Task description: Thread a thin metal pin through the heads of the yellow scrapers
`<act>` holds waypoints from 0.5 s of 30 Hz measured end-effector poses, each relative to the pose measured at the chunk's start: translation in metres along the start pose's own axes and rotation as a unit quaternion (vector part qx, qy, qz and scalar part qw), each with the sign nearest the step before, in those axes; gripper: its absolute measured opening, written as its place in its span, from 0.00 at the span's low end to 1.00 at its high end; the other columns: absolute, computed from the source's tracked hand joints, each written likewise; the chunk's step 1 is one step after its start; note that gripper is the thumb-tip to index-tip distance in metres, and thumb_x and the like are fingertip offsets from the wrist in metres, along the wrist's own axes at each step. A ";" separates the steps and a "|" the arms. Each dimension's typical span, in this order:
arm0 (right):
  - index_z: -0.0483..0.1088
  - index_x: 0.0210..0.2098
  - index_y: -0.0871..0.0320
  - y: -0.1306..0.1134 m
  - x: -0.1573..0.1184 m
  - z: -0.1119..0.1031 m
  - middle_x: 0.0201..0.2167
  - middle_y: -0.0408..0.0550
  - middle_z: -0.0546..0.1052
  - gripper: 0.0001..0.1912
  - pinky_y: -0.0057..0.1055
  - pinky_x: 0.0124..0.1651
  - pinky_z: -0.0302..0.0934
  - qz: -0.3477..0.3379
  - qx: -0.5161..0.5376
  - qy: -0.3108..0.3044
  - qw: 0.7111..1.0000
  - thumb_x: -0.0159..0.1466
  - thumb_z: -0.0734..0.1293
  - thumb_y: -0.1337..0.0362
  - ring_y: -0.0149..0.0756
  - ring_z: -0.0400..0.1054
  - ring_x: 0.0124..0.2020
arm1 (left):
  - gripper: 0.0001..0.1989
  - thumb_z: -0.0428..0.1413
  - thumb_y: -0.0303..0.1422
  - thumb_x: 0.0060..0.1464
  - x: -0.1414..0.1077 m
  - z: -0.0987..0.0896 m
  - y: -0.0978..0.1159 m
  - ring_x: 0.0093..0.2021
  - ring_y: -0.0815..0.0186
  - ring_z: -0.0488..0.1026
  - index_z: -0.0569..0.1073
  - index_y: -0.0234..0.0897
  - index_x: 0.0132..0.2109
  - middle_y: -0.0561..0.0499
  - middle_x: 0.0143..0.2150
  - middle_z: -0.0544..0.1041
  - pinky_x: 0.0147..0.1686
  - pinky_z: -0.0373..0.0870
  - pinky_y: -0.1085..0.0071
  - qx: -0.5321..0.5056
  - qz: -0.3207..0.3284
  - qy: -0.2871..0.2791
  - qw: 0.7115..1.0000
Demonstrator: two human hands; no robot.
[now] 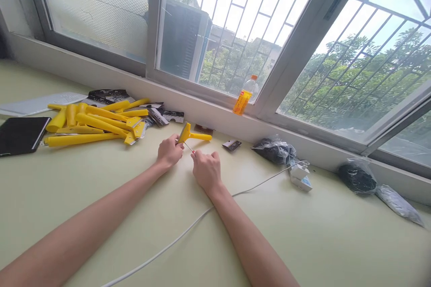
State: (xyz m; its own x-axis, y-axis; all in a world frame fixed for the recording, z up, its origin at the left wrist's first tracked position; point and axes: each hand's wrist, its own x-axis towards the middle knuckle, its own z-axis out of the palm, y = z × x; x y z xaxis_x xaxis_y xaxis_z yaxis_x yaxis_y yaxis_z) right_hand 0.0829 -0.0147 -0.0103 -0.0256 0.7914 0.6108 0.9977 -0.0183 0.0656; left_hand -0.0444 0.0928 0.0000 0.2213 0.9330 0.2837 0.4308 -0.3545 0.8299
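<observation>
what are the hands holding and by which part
The left hand holds a yellow scraper by its head end; the right hand holds a thin screwdriver by its handle, mostly hidden.

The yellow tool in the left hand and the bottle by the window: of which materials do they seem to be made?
Yellow tool: probably smooth plastic, judging by its even, bright colour; painted metal is possible.
Bottle: likely clear, glossy plastic, since its upper part is see-through.

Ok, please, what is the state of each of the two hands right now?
Left hand: closed, holding a yellow scraper.
Right hand: closed, holding a screwdriver-like tool with a thin shaft.
</observation>
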 end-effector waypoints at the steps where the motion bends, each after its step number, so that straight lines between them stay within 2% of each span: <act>1: 0.70 0.35 0.59 0.000 0.000 0.000 0.21 0.45 0.75 0.19 0.34 0.40 0.44 0.001 0.000 0.001 1.000 0.76 0.53 0.62 0.32 0.62 0.20 | 0.04 0.54 0.28 0.53 0.000 0.000 0.000 0.22 0.66 0.76 0.71 0.41 0.37 0.55 0.31 0.82 0.29 0.65 0.71 -0.002 0.000 -0.001 1.000; 7: 0.71 0.33 0.59 0.000 -0.001 0.001 0.18 0.45 0.74 0.22 0.33 0.41 0.45 0.019 0.020 -0.003 1.000 0.76 0.53 0.60 0.30 0.56 0.17 | 0.04 0.54 0.28 0.53 -0.001 0.000 0.000 0.23 0.65 0.76 0.71 0.41 0.37 0.56 0.29 0.81 0.28 0.64 0.71 0.011 0.006 0.004 1.000; 11: 0.71 0.30 0.58 0.001 0.000 0.002 0.19 0.44 0.74 0.21 0.32 0.42 0.48 0.068 0.061 -0.019 0.996 0.75 0.55 0.59 0.30 0.54 0.17 | 0.04 0.54 0.28 0.53 0.000 0.000 -0.001 0.23 0.65 0.76 0.71 0.42 0.37 0.56 0.28 0.81 0.28 0.63 0.71 0.017 0.009 0.007 1.000; 15: 0.69 0.28 0.56 0.004 0.001 0.002 0.19 0.42 0.73 0.20 0.30 0.41 0.50 0.130 0.150 -0.033 0.980 0.74 0.57 0.57 0.31 0.56 0.20 | 0.04 0.54 0.29 0.54 0.000 0.001 -0.001 0.23 0.65 0.75 0.70 0.42 0.37 0.55 0.29 0.82 0.28 0.63 0.71 0.016 0.008 0.006 1.000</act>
State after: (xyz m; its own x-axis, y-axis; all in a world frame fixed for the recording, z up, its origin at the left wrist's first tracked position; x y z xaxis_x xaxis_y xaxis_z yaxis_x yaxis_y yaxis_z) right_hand 0.0866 -0.0125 -0.0112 0.2262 0.8221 0.5225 0.9438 -0.0523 -0.3265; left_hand -0.0442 0.0931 -0.0009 0.2176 0.9278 0.3031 0.4556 -0.3712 0.8091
